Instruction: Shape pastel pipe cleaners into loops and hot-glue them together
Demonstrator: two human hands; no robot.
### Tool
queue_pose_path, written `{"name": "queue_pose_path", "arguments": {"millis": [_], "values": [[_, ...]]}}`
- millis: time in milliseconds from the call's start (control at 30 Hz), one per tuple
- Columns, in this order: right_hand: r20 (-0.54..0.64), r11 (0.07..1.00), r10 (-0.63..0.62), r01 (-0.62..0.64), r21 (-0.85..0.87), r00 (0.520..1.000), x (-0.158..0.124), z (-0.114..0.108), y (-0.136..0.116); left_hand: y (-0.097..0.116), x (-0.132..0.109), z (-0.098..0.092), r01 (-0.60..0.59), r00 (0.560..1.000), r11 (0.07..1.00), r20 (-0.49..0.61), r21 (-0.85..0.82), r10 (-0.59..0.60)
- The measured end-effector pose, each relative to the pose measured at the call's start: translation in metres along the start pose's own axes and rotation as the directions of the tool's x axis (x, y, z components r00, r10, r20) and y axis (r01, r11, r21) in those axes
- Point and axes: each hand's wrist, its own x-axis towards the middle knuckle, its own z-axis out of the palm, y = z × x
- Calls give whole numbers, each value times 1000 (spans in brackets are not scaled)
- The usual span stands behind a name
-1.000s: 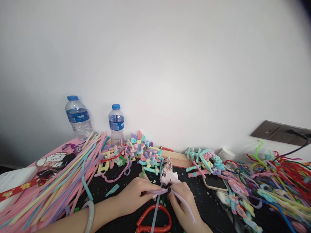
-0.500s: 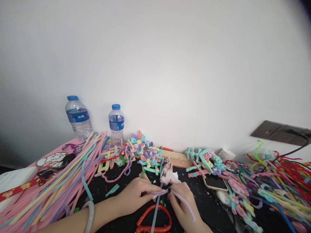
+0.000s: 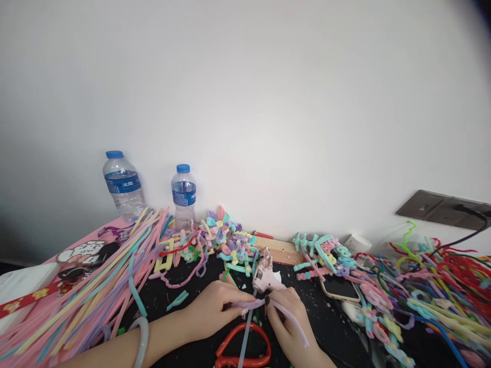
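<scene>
A pale purple fuzzy stem (image 3: 294, 323) stretches between my two hands at the front centre. My left hand (image 3: 215, 309) pinches its left part between thumb and fingers. My right hand (image 3: 289, 324) is closed on it further right, and its free end trails down over that hand. Just beyond the hands lies a pink glue gun (image 3: 265, 276), with a translucent glue stick (image 3: 245, 337) running toward me beneath the purple stem. Red-handled scissors (image 3: 264, 340) lie below the hands, their blades not visible.
Long pastel stems (image 3: 111, 276) cover the left side. Two water bottles (image 3: 184, 197) stand by the wall. Twisted stem shapes (image 3: 326, 253), a phone (image 3: 340, 289), a paper cup (image 3: 357, 244) and tangled coloured stems (image 3: 452, 286) lie to the right, near a wall socket (image 3: 441, 207).
</scene>
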Motion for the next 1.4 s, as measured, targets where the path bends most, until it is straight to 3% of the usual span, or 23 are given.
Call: {"name": "queue_pose_path", "arguments": {"millis": [333, 1400], "values": [[5, 1000, 11, -11, -13, 1000, 1, -1, -2, 0, 0, 1, 21, 1000, 998, -4, 63, -21], [9, 1000, 11, -11, -18, 1000, 0, 1, 1, 1, 0, 1, 7, 1000, 999, 10, 39, -7]]}}
